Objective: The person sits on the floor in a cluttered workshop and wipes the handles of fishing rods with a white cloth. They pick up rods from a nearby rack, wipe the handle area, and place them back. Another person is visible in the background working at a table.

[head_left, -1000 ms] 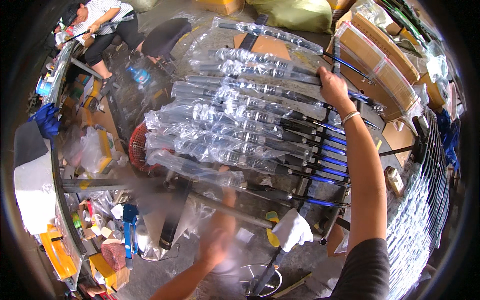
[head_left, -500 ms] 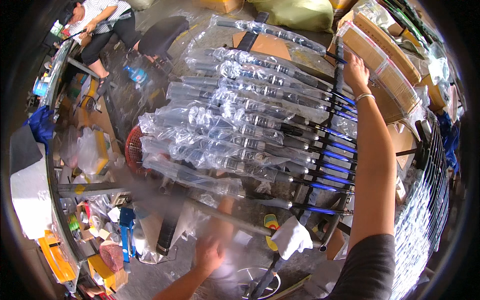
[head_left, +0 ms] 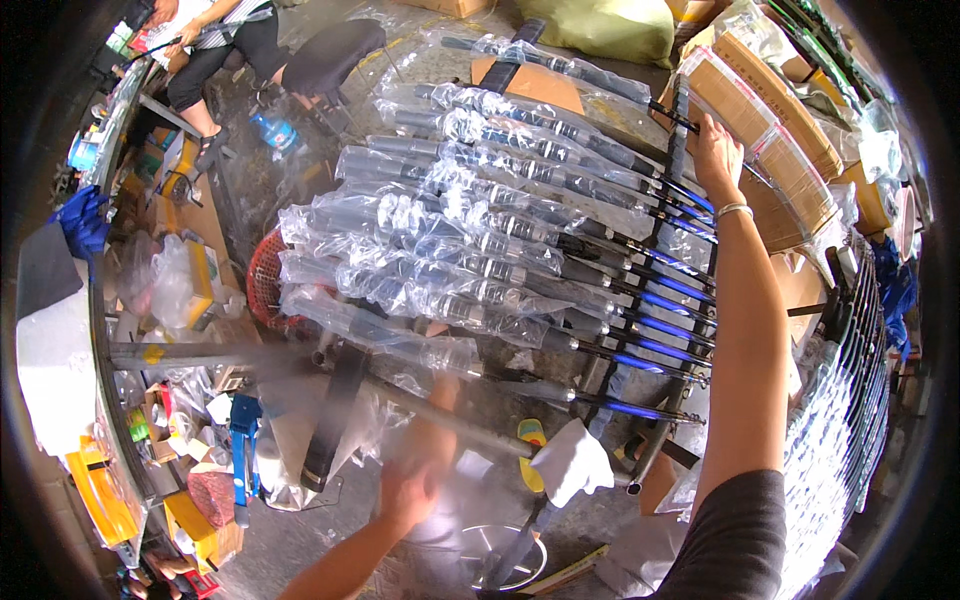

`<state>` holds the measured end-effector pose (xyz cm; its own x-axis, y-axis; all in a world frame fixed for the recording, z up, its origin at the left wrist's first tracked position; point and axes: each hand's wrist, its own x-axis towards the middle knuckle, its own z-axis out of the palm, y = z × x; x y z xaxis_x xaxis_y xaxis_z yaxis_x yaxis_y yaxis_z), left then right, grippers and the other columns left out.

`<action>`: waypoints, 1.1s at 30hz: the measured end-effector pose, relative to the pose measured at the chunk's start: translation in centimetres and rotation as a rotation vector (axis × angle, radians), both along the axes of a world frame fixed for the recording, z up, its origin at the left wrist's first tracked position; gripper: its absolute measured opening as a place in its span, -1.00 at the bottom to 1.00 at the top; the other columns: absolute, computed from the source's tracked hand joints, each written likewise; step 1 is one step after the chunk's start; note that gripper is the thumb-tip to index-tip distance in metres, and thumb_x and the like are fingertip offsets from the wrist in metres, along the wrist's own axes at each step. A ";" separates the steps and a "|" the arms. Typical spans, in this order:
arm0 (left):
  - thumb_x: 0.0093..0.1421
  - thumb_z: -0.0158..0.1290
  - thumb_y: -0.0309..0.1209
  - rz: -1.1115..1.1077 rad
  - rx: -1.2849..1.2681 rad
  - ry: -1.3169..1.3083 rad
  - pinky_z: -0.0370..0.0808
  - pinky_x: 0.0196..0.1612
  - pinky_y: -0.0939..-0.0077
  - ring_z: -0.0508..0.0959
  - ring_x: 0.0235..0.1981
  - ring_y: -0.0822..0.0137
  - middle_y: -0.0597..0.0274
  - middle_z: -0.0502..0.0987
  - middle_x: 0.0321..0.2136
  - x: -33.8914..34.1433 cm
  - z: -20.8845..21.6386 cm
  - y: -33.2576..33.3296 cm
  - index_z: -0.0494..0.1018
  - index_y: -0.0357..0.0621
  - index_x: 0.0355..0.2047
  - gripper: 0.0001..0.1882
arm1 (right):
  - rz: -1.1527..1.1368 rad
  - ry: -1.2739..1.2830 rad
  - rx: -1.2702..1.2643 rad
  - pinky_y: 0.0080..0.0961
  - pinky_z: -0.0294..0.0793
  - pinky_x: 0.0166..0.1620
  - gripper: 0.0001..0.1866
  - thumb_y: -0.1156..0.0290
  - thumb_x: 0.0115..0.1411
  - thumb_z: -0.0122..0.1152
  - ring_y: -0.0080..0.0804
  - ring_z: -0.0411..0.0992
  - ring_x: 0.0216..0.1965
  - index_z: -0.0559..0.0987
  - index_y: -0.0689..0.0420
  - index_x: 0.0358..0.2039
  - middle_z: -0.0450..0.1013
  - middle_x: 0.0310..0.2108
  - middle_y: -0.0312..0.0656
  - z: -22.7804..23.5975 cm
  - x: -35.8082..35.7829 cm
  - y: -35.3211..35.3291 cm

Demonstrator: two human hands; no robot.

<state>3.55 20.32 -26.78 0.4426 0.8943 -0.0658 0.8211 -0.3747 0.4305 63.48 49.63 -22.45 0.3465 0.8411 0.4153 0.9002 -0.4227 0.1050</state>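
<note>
- Curving down the left rim, a white-topped workbench with a dark grey patch (head_left: 58,360) bears an orange rectangular box (head_left: 105,495); a crumpled blue plastic bag (head_left: 82,222) hangs at its far end.
- Beyond it, a person in a striped top and black trousers (head_left: 262,50) sits at the upper left.
- A long blue tool (head_left: 243,450) lies amid boxes and plastic scraps, and a red latticed plastic basket (head_left: 264,278) stands partly under the rods.
- A clear bottle with a blue label (head_left: 275,132) lies on the grey, littered concrete floor (head_left: 300,540).
- The left hand (head_left: 408,488) is low and blurred, below the grey metal pipe (head_left: 470,425); whether it holds anything cannot be told.
- In the middle, black-and-blue fishing rods in clear plastic sleeves (head_left: 480,215) lie side by side across a frame, handles leftward, blue shafts rightward.
- A white cloth (head_left: 573,463) drapes near the frame's lower corner; a yellow-green sack (head_left: 610,30) sits beyond.
- The right hand (head_left: 717,158), fingers bent, is at the farthest rod's shaft, beside a black padded bar (head_left: 677,150); its grip cannot be told.
- Brown cardboard boxes (head_left: 765,170) and a dense row of plastic-wrapped rods (head_left: 830,440) fill the right.
</note>
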 end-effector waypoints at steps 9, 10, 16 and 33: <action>0.01 0.11 -0.41 -0.017 -0.048 -0.042 0.38 -0.18 0.12 0.47 -0.26 0.02 0.14 0.47 -0.36 0.1 0.2 -0.4 0.46 -0.13 -0.40 -0.87 | 0.259 0.140 0.083 -0.09 0.44 -0.13 -0.79 0.40 0.18 0.06 -0.02 0.49 -0.17 0.46 0.11 -0.17 0.51 -0.23 -0.04 8.2 -4.8 -7.7; 0.02 0.10 -0.40 -0.024 -0.024 -0.046 0.38 -0.16 0.12 0.47 -0.24 0.02 0.13 0.47 -0.34 0.4 0.3 -0.6 0.46 -0.12 -0.39 -0.86 | 0.285 0.169 0.058 -0.09 0.45 -0.14 -0.78 0.41 0.16 0.09 0.01 0.48 -0.17 0.46 0.12 -0.16 0.51 -0.24 -0.02 10.0 -6.1 -9.1; 0.07 0.13 -0.32 -0.092 0.135 -0.192 0.36 -0.03 0.10 0.45 -0.13 0.00 0.05 0.45 -0.19 0.5 0.2 -1.3 0.45 -0.15 -0.20 -0.71 | 0.393 0.305 -0.054 -0.14 0.46 -0.15 -0.76 0.46 0.13 0.16 0.06 0.47 -0.20 0.50 0.17 -0.17 0.50 -0.29 0.04 19.9 -12.7 -22.1; -0.03 0.31 -0.20 -0.522 -0.005 -0.394 0.28 0.21 0.17 0.43 0.06 -0.06 -0.14 0.35 0.12 -1.9 26.3 -4.6 0.00 -0.17 0.30 -0.02 | 0.637 -0.062 -0.188 -0.33 0.31 -0.13 -0.77 0.48 0.01 0.23 -0.17 0.42 -0.26 0.54 0.15 -0.26 0.47 -0.34 -0.16 37.3 -25.9 -48.3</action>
